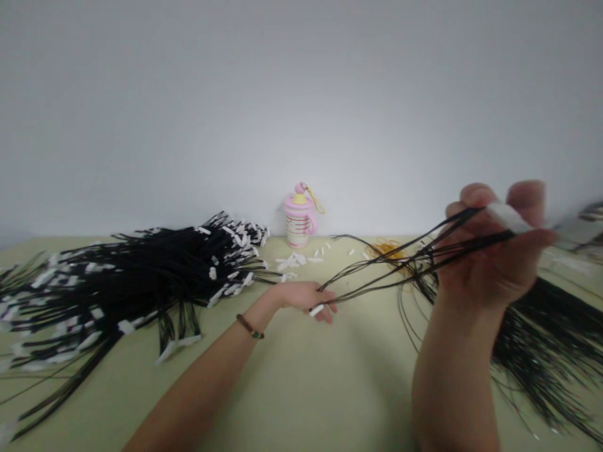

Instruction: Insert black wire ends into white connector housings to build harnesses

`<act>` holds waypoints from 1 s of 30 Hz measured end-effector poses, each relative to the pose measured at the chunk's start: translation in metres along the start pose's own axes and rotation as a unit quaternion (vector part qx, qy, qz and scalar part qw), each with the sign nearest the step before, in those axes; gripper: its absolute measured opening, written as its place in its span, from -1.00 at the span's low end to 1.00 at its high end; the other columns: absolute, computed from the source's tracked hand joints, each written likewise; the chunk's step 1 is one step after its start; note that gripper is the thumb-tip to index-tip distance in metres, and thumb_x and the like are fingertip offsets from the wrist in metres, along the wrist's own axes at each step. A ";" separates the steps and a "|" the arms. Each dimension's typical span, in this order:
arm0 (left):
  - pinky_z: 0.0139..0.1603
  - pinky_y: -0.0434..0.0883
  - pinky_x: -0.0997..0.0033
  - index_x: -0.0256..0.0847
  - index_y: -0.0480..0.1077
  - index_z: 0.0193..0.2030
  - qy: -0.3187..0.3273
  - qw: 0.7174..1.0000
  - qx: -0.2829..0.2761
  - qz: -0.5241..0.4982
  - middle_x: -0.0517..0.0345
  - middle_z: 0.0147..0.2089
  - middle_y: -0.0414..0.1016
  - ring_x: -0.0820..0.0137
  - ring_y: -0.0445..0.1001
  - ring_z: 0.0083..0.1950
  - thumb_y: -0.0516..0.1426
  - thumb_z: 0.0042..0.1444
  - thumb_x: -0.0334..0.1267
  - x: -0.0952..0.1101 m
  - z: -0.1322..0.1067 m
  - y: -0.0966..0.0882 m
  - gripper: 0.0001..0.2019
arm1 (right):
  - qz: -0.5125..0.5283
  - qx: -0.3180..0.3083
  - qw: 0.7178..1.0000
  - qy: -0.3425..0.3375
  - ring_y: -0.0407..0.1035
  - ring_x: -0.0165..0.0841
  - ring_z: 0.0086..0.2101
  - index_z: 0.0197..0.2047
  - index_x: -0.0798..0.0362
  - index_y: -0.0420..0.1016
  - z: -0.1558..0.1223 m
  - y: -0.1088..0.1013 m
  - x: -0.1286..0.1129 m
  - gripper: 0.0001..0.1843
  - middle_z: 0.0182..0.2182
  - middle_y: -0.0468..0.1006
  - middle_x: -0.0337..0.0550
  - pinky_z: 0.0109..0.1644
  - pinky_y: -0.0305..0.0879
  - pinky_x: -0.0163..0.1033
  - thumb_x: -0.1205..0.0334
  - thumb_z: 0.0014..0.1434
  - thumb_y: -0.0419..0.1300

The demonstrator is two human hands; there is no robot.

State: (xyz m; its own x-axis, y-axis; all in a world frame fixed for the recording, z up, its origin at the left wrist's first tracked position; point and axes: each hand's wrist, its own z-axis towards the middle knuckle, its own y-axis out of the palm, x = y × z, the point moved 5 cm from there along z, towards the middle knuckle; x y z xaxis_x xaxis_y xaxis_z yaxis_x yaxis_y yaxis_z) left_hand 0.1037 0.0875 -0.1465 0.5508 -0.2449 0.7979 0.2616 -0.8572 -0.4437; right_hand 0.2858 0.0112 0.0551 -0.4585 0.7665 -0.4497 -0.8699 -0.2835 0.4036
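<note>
My right hand (494, 251) is raised near the camera, fingers closed on a bunch of thin black cords (405, 267) with a white tag (506, 216) at the gripped end. The cords stretch down and left to my left hand (308, 298), which rests low on the table and pinches their far ends along with a small white piece (316, 310). A beaded bracelet (249, 327) circles my left wrist.
A big heap of black cords with white tags (127, 282) covers the left of the pale green table (301, 383). More loose black cords (541, 351) lie at the right. A pink bottle (299, 216), scattered white pieces (296, 259) and yellow rubber bands (389, 250) sit by the wall.
</note>
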 end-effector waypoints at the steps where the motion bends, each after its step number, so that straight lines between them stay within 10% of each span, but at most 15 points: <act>1: -0.29 0.41 0.39 -0.36 0.37 0.11 -0.010 1.000 -0.012 -0.009 -0.26 0.00 0.55 0.27 0.55 -0.14 -0.25 0.24 0.25 -0.002 -0.001 -0.001 -0.27 | 0.013 0.016 1.000 0.002 0.06 -0.65 -0.63 -0.36 -0.20 0.62 0.001 -0.003 -0.004 -0.67 -0.40 0.43 -0.28 -0.81 -0.06 -0.65 0.09 -0.27 0.53; 10: -0.65 0.22 0.49 -0.32 0.47 -0.61 -0.129 0.985 -0.107 0.027 -0.04 -0.67 0.38 0.42 0.31 -0.66 -0.07 0.12 0.33 0.003 -0.026 -0.001 -0.29 | 0.140 0.061 0.988 0.026 0.23 -0.80 -0.57 -0.37 0.01 0.57 0.007 -0.010 -0.005 -0.62 -0.37 0.45 -0.38 -0.62 0.13 -0.85 0.21 -0.32 0.54; 18: -0.70 0.02 0.42 -0.24 0.36 -0.71 -0.096 0.990 -0.092 0.052 0.15 -0.78 0.07 0.47 0.03 -0.74 -0.06 0.11 0.33 0.002 -0.017 0.001 -0.31 | 0.159 0.074 0.984 0.035 0.26 -0.80 -0.58 -0.40 0.03 0.52 0.007 -0.005 -0.002 -0.61 -0.42 0.44 -0.41 -0.61 0.20 -0.84 0.25 -0.34 0.54; 23: -0.68 0.01 0.39 -0.24 0.33 -0.76 -0.078 0.992 -0.080 0.050 0.12 -0.80 0.04 0.49 0.00 -0.75 -0.08 0.13 0.33 0.008 -0.022 0.002 -0.28 | 0.144 0.092 0.985 0.028 0.30 -0.77 -0.59 -0.38 0.08 0.50 0.008 -0.009 -0.001 -0.85 -0.40 0.49 -0.32 -0.57 0.26 -0.78 0.23 0.01 0.38; 30: -0.66 0.11 0.46 -0.28 0.42 -0.68 -0.059 0.991 -0.115 0.029 0.07 -0.75 0.24 0.46 0.17 -0.70 -0.02 0.17 0.19 0.022 -0.031 0.004 -0.37 | 0.044 0.258 0.965 -0.026 0.45 -0.59 -0.52 -0.41 0.14 0.43 0.013 -0.035 0.004 -0.71 -0.43 0.50 -0.17 -0.58 0.31 -0.61 0.25 0.31 0.02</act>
State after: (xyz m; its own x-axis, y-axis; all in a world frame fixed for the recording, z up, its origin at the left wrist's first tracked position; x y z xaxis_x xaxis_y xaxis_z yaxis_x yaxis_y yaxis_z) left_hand 0.0925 0.0642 -0.1184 0.6521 -0.2540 0.7143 0.0459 -0.9272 -0.3716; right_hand 0.3169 0.0317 0.0499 -0.5050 0.7840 -0.3610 -0.6155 -0.0339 0.7874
